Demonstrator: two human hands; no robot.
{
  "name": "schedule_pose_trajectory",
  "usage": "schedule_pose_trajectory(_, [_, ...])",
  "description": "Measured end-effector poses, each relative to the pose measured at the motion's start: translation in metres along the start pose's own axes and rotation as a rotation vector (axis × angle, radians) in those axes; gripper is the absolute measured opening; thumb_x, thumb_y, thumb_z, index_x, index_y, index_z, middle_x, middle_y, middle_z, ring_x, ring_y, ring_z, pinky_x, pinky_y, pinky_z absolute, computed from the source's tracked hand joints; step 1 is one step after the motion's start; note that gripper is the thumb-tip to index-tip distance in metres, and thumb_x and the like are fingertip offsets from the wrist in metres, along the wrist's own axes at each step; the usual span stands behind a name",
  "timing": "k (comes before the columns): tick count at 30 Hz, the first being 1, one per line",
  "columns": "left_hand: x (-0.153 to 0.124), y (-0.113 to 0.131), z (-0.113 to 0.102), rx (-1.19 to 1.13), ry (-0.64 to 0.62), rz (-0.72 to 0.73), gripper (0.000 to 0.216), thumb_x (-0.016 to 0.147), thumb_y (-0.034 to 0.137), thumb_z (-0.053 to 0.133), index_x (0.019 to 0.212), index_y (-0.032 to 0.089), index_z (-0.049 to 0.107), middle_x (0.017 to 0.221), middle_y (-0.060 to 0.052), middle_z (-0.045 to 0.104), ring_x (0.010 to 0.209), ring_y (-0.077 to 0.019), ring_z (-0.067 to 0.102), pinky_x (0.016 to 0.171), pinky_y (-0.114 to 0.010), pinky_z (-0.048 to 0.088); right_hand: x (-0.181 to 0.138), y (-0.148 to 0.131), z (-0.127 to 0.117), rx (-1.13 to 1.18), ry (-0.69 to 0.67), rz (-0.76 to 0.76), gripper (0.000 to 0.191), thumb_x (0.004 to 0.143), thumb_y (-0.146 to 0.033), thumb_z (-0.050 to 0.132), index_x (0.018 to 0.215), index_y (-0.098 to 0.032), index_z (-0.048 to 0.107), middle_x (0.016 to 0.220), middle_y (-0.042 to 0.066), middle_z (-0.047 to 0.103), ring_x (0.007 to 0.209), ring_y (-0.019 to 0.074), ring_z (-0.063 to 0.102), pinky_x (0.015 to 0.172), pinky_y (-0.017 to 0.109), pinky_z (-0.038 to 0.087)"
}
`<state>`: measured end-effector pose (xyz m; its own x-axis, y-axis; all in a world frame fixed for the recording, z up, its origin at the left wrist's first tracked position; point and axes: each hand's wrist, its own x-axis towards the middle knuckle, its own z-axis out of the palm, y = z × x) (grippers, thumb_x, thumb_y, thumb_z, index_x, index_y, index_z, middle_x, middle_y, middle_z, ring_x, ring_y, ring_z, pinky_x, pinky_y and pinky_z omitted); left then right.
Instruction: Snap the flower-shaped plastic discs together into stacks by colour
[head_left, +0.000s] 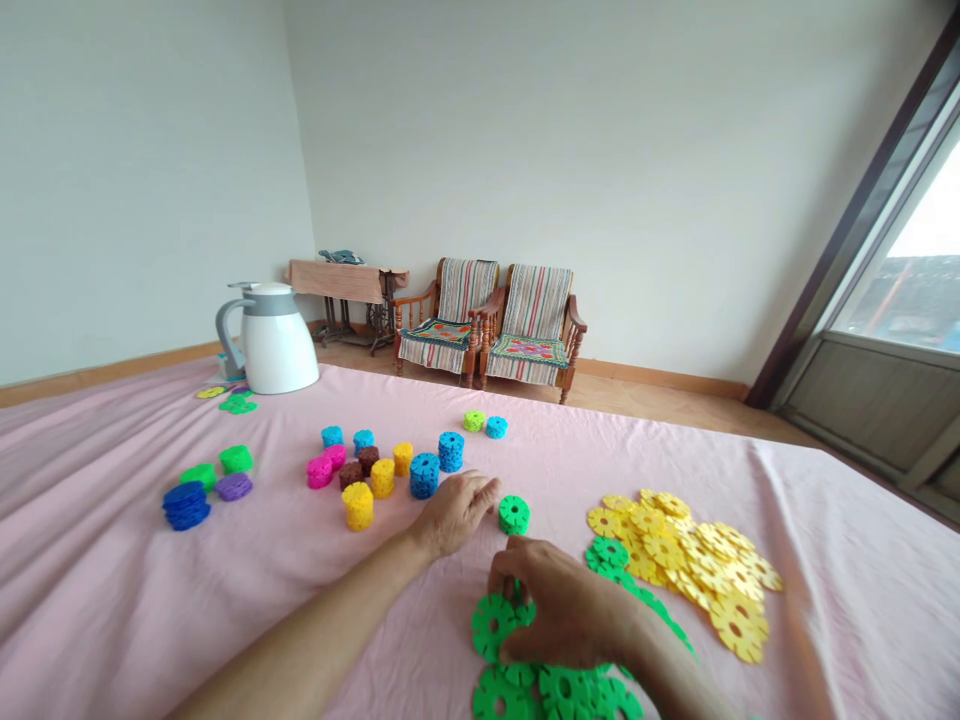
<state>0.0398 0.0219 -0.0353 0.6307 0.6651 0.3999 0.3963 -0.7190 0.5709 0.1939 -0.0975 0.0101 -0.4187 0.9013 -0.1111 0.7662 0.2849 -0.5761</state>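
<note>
My left hand (pixel 454 512) rests on the cloth with its fingers stretched out and nothing visible in them. Its fingertips are just left of a short stack of green flower-shaped discs (pixel 514 513), with a small gap between. My right hand (pixel 559 605) is over a loose pile of green notched discs (pixel 566 690). Its fingers are bent, with the thumb apart from them, around the edge of the pile; a green disc (pixel 493 626) lies beside the thumb and fingertips. The palm hides part of the pile, and no disc is clearly gripped.
Loose yellow discs (pixel 664 548) are heaped to the right. Blue stacks (pixel 424 476), yellow stacks (pixel 358 506) and other coloured stacks stand left of my hands. A white jug (pixel 277 340) stands at the back left of the pink tablecloth (pixel 292 610). Two armchairs (pixel 529 320) are beyond.
</note>
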Motion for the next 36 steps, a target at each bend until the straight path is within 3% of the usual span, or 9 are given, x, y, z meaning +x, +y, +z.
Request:
schedule_pose_trajectory(3, [0.000,-0.001,0.000,-0.007,0.003,-0.007,0.048,0.098,0.040,0.025,0.066,0.017,0.052,0.068,-0.002,0.056,0.071,-0.0157,0.052,0.067,-0.026,0.037,0.004,0.002,0.003,0.043,0.018,-0.011,0.023,0.057,-0.024,0.067,0.079,-0.019,0.063,0.081,-0.001,0.058,0.076,0.0138,0.050,0.064,0.022,0.036])
schedule_pose_trajectory(7, [0.000,-0.002,0.001,-0.028,0.017,-0.017,0.034,0.094,0.032,0.032,0.077,0.017,0.057,0.077,-0.003,0.060,0.076,-0.0161,0.054,0.069,-0.026,0.040,0.017,0.018,0.000,0.312,0.132,0.072,0.002,0.064,-0.018,0.056,0.064,-0.017,0.058,0.054,-0.006,0.047,0.053,0.0074,0.042,0.048,0.020,0.027])
schedule_pose_trajectory(11, [-0.001,-0.002,0.000,-0.079,-0.008,0.017,0.019,0.079,0.022,0.054,0.096,0.016,0.059,0.088,-0.003,0.059,0.073,-0.0143,0.054,0.064,-0.023,0.042,0.031,0.033,-0.004,0.543,0.406,0.238,0.010,0.069,-0.020,0.055,0.059,-0.016,0.056,0.050,-0.004,0.051,0.045,0.0064,0.044,0.045,0.020,0.030])
schedule_pose_trajectory(16, [-0.002,0.003,0.000,-0.095,-0.077,0.069,0.023,0.069,0.021,0.065,0.091,0.015,0.062,0.084,-0.002,0.056,0.069,-0.0136,0.052,0.061,-0.023,0.042,0.040,0.038,-0.005,0.735,0.489,0.391,0.020,0.073,-0.027,0.056,0.060,-0.014,0.060,0.052,-0.001,0.059,0.039,0.0050,0.043,0.040,0.019,0.028])
schedule_pose_trajectory(20, [-0.001,0.002,0.001,-0.082,-0.081,0.034,0.029,0.067,0.030,0.073,0.093,0.018,0.064,0.085,-0.002,0.057,0.072,-0.0151,0.053,0.063,-0.024,0.042,0.042,0.041,-0.003,0.706,0.484,0.424,0.022,0.073,-0.030,0.057,0.059,-0.013,0.061,0.053,0.000,0.061,0.037,0.0044,0.041,0.038,0.018,0.027])
schedule_pose_trajectory(29, [-0.001,-0.003,0.004,-0.087,-0.071,0.017,0.027,0.070,0.031,0.074,0.092,0.018,0.065,0.082,0.000,0.057,0.071,-0.0143,0.052,0.063,-0.023,0.040,0.045,0.052,-0.001,0.583,0.506,0.429,0.028,0.075,-0.035,0.056,0.058,-0.014,0.062,0.054,0.002,0.064,0.036,0.0046,0.041,0.038,0.019,0.027])
schedule_pose_trajectory(36, [-0.001,0.000,0.004,-0.085,-0.066,0.008,0.025,0.071,0.033,0.073,0.090,0.017,0.066,0.082,-0.001,0.059,0.072,-0.0151,0.053,0.064,-0.024,0.041,0.042,0.056,-0.005,0.282,0.597,0.409,0.032,0.077,-0.039,0.052,0.059,-0.015,0.063,0.057,0.005,0.066,0.047,0.0097,0.053,0.047,0.021,0.035])
